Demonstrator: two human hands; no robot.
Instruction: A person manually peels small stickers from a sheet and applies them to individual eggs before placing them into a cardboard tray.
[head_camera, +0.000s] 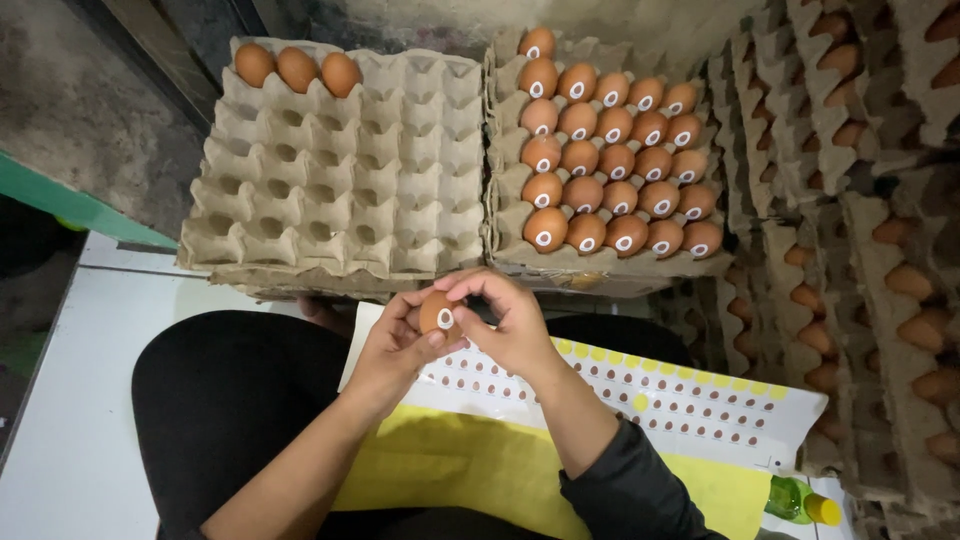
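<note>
Viewpoint: we look straight down at our own two hands, held above our lap.
Left hand (392, 345): it cups a brown egg (437, 312) from below and from the left, fingers curled around the shell, thumb laid along the egg's lower edge.
Right hand (508, 322): its fingers are pressed together in a pinch at the top of the same egg, fingertips touching the shell.
Egg: it sits between both hands, just above the sticker sheet, with a small white oval sticker showing on the side facing us.
Sticker sheet (680, 400): a white sheet with rows of small round stickers lies across our lap under the hands; some rows are yellow, others dark.
Yellow paper (470, 470): it lies beneath the sticker sheet, nearer to us.
Left tray (335, 170): a grey cardboard egg tray on top of a stack, directly beyond the hands; it holds three brown eggs (297, 68) in its far left corner.
Right tray (505, 250): beside the left tray, touching it, and filled with brown eggs that each bear a white sticker.
Stacked trays (860, 230): more trays of eggs stand piled at our right.
Bottle (803, 502): a green bottle with a yellow cap lies at the lower right.
</note>
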